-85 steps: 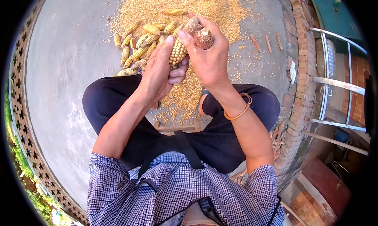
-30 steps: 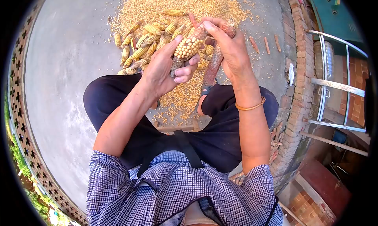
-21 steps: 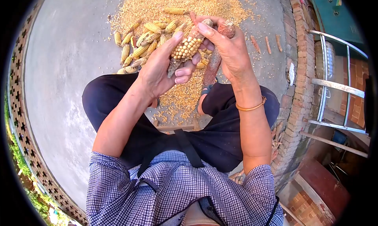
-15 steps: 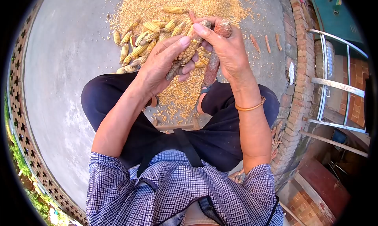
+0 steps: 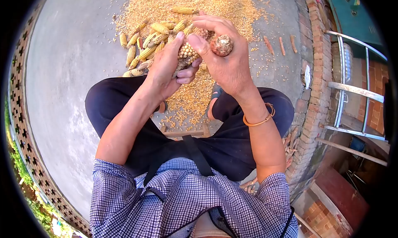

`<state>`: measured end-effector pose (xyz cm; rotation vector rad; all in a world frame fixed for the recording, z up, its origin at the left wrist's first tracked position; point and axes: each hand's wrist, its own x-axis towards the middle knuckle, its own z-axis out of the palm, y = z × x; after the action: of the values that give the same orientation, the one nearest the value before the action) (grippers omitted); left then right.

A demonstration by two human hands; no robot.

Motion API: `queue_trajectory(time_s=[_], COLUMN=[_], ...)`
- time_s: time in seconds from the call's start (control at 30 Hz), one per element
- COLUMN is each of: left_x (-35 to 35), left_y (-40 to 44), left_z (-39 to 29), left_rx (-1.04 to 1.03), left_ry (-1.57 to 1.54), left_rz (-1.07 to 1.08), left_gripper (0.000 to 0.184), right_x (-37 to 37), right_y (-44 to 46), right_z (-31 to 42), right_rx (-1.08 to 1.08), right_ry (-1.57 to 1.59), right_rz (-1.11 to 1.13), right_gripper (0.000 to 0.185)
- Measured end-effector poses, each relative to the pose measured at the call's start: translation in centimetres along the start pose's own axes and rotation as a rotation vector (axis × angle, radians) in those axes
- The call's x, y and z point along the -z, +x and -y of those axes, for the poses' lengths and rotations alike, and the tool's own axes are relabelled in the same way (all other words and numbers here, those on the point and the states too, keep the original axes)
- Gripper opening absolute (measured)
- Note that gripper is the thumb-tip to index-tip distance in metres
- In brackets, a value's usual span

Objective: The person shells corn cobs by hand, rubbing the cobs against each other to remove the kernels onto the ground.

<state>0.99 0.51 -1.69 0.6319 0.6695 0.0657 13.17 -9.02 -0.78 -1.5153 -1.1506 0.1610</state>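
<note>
one partly stripped ear of corn point(image 5: 188, 52) sits between the hands, long axis appearing to slant from lower left to upper right. left hand point(image 5: 166, 70): nearer the lower end, fingers curled around it. right hand point(image 5: 232, 66): fingers holding a bare cob point(image 5: 222, 45), thumb at the ear's kernels; contact unconfirmed.

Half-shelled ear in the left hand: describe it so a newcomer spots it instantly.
Start at the wide kernel heap; below it, find the left hand. The half-shelled ear is held there. Unlike the piled ears behind it, it is off the ground; unlike the reddish cob in the right hand, it shows yellow kernels.
</note>
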Motion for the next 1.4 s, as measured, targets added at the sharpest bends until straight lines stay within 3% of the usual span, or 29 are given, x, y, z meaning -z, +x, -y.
queue_trajectory(time_s=[0.1,0.13,0.27,0.37,0.43,0.47,0.57,0.6,0.7,0.87,1.13,1.23,1.4], left_x=[-0.5,-0.4,-0.1,0.1,0.1,0.1,-1.1,-0.9,-1.6,-1.5,-0.5,-0.4,-0.7], left_y=[-0.1,-0.1,-0.2,-0.1,0.3,0.3,0.4,0.7,0.1,-0.7,-0.7,-0.7,-0.3], left_z=[0.6,0.8,2.3,2.6,3.4,3.5,2.8,2.4,1.6,1.2,0.8,1.0,1.3], left_rx=[-0.094,-0.14,-0.328,-0.617,-0.843,-0.665,-0.425,-0.238,-0.129,-0.132,-0.108,-0.113,-0.237], left_ry=[0.123,0.182,0.541,0.886,1.095,1.093,0.761,0.638,0.256,0.093,0.025,-0.06,-0.037], left_rz=[-0.062,-0.028,-0.083,-0.06,-0.031,-0.048,-0.027,-0.064,0.052,0.276,0.276,0.245,0.185], left_gripper=[0.043,0.044,0.05,0.049,0.041,0.04,0.042,0.04,0.043,0.051,0.038,0.037,0.037], right_x=[-0.4,-0.9,-2.0,-2.5,-2.0,-1.7,-0.3,0.1,1.8,1.6,0.9,0.1,0.2], right_y=[-0.3,-0.2,-0.7,-0.7,0.5,0.7,0.8,0.9,1.1,0.8,0.7,0.2,0.0], right_z=[0.3,0.1,0.0,0.9,2.0,2.3,0.3,-0.1,0.0,0.3,0.7,-0.2,-0.3], right_rx=[0.068,0.101,0.018,-0.17,-0.453,-0.599,-0.603,-0.593,-0.547,-0.547,-0.579,-0.377,-0.306], right_ry=[-0.178,-0.216,-0.313,-0.381,-0.429,-0.453,0.076,0.257,0.458,0.52,0.468,0.326,0.202], right_rz=[0.083,0.038,-0.049,-0.081,0.043,0.105,0.033,0.013,-0.097,-0.083,-0.072,-0.141,-0.068], right_gripper=[0.031,0.038,0.032,0.032,0.029,0.028,0.035,0.038,0.038,0.035,0.039,0.044,0.05])
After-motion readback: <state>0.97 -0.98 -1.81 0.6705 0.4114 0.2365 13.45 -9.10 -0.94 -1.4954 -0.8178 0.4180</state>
